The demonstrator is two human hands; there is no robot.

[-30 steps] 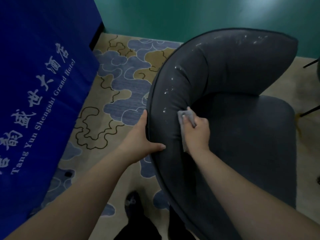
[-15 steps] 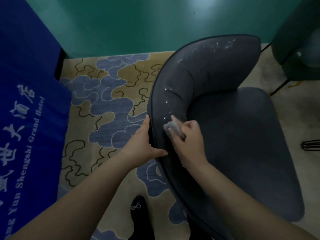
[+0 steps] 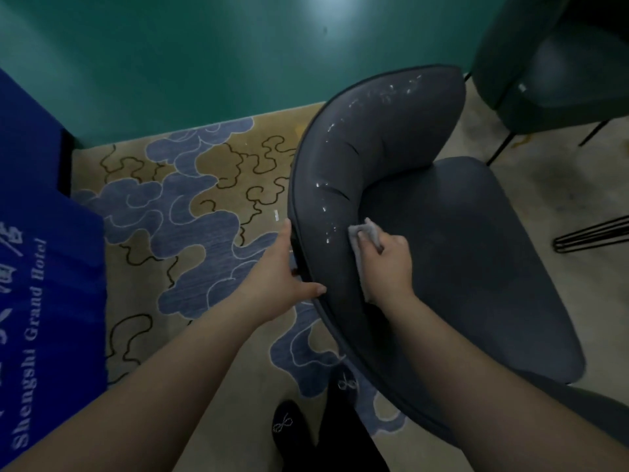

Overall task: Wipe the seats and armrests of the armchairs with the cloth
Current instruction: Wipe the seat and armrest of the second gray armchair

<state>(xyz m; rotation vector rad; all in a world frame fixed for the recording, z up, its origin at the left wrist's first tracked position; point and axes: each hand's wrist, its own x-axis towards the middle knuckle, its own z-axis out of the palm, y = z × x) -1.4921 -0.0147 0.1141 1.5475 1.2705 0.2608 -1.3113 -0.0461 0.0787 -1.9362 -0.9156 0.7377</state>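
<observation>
On the armrest [image 3: 340,185] of the armchair [image 3: 476,250], the right hand [image 3: 386,264] presses the pinched cloth [image 3: 366,233] while the left hand [image 3: 275,277] clamps the rim; a light pass could smear the white flecks [image 3: 328,216].

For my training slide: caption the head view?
Right hand wipes grey armchair's speckled armrest with cloth; left hand steadies it.
</observation>
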